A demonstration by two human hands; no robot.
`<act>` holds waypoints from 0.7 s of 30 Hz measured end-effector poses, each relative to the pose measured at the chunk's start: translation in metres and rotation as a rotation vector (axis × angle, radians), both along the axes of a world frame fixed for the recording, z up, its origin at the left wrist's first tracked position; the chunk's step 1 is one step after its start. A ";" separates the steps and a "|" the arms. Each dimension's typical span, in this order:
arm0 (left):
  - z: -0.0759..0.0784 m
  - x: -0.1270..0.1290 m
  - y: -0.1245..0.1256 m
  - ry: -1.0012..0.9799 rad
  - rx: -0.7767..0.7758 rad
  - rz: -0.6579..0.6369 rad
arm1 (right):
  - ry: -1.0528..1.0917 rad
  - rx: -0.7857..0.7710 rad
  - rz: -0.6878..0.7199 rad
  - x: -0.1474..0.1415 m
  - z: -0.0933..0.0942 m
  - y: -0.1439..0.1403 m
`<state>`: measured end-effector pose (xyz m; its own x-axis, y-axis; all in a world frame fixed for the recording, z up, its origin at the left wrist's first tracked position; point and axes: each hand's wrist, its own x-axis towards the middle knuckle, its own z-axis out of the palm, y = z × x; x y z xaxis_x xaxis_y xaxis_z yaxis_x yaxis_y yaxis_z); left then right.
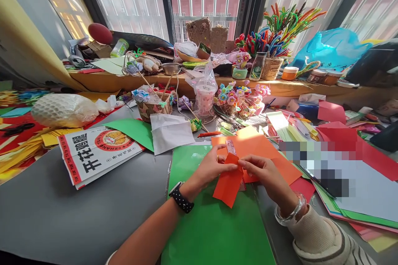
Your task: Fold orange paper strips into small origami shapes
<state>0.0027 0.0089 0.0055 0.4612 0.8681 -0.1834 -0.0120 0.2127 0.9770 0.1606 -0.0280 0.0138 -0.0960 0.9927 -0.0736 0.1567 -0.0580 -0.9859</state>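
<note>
Your left hand (207,170) and right hand (270,174) pinch the orange paper (228,188) between their fingers above the green board (214,227); probably light and easily creased, it suits gentle edge holds.

The folded paper strip (227,188) looks smooth and matt, the green mat (214,236) slick and glossy, the table (118,215) dull and smooth. Plastic bag (332,49): thin, crinkled. Pipe cleaners (289,25): fuzzy. Bracelet (300,207): clear, shiny.
</note>
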 end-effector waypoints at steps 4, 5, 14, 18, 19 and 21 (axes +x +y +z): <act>0.001 0.000 -0.001 0.047 0.047 -0.006 | 0.015 0.005 -0.022 0.000 -0.001 -0.001; 0.001 0.000 -0.001 0.045 0.055 -0.019 | 0.017 -0.002 -0.023 0.000 -0.001 -0.001; -0.002 0.000 -0.001 0.045 0.114 0.033 | 0.117 -0.058 -0.006 0.002 -0.005 0.002; -0.003 0.001 -0.001 0.031 0.109 0.059 | 0.178 -0.078 -0.008 0.002 -0.007 0.002; -0.003 0.002 -0.001 0.029 0.107 0.065 | 0.186 -0.090 -0.009 0.002 -0.007 0.002; -0.002 0.002 -0.001 0.021 0.100 0.077 | 0.201 -0.101 0.003 0.003 -0.007 0.002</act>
<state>0.0050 0.0079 0.0038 0.3897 0.9151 -0.1035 -0.0036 0.1139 0.9935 0.1633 -0.0264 0.0068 -0.1217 0.9808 -0.1522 -0.0423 -0.1583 -0.9865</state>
